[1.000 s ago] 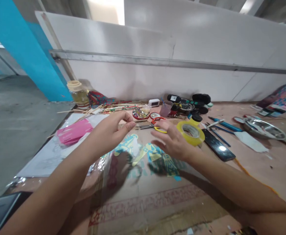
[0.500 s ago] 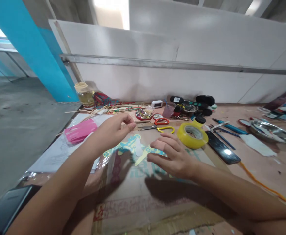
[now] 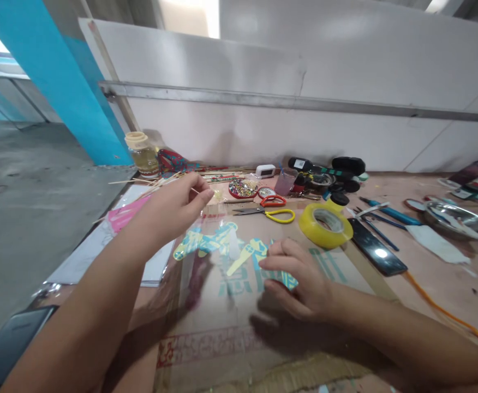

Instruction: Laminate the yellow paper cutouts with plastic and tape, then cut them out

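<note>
My left hand (image 3: 173, 206) hovers above the cardboard sheet (image 3: 239, 311), thumb and fingers pinched on a thin wooden stick (image 3: 196, 191). My right hand (image 3: 300, 278) rests low on the cardboard with fingers curled over a teal-and-yellow paper cutout (image 3: 282, 278). More teal and yellow cutouts (image 3: 210, 243) lie between the two hands. Just beyond them lie scissors with a yellow handle (image 3: 274, 214) and a yellow tape roll (image 3: 324, 224).
A black phone (image 3: 376, 252), blue pens (image 3: 388, 212) and a steel dish (image 3: 462, 221) lie to the right. A jar (image 3: 143, 154), bamboo sticks (image 3: 157, 185), a bead tin (image 3: 243, 189) and small bottles line the white wall. Pink paper (image 3: 126, 215) and a dark tablet (image 3: 10, 349) sit left.
My right hand has come down from beside the tape roll onto the cutout on the cardboard. My left hand has lifted slightly and now pinches a thin stick.
</note>
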Available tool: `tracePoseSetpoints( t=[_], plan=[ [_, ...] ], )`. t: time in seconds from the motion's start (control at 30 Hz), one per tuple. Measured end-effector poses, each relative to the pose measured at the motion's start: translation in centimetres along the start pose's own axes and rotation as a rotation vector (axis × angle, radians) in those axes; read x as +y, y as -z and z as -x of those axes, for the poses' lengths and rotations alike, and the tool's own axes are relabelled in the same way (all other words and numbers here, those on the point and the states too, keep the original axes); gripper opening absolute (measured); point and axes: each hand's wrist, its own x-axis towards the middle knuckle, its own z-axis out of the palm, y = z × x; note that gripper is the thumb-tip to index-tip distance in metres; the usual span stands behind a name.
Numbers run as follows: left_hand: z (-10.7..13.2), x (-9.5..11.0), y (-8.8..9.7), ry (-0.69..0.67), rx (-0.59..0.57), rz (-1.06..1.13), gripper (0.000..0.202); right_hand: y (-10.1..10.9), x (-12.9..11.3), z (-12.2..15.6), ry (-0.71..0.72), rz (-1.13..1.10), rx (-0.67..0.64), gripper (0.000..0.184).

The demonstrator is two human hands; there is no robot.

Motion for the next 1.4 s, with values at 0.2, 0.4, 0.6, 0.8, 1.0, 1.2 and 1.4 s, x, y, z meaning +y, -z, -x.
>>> tracePoseSetpoints(
  t=[0.2, 0.4, 0.6, 0.8, 1.0, 1.2, 1.4],
  plan=[
    [2.5, 2.2, 1.0, -0.203, 0.275, -0.088, 0.019, -2.5, 4.6, 0.2, -0.131, 0.185, -0.332, 0.032],
    [3.1, 2.5, 1.1, -0.249, 0.257, -0.06, 0.014, -4.6, 5.5, 0.0, -0.14, 0.246, -0.46, 0.042],
    [3.1, 2.3, 2.1, -0.28, -0.024, 0.244, 0.017, -5.3, 6.5, 1.1, -0.129, 0.1, -0.194, 0.021],
    [2.4, 2.0, 1.7, -0.219, -0.416, 0.985, 0.018, -3.6, 7.5, 0.3, -0.086, 0.19, 0.148, 0.071],
    [0.3, 1.7, -0.7, -0.08, -0.579, 1.515, 0.029, -3.9, 6.5, -2.0, 0.01, 0.203, 0.101, 0.09],
    [0.5, 2.7, -1.1, -0.01, -0.328, 1.637, 0.032, -5.4, 6.0, -2.9, 0.205, 0.159, 0.213, 0.079],
    [0.8, 3.7, -1.4, 0.046, -0.089, 1.581, 0.036, -5.7, 5.0, -4.3, 0.286, 0.176, 0.169, 0.045]
  ],
)
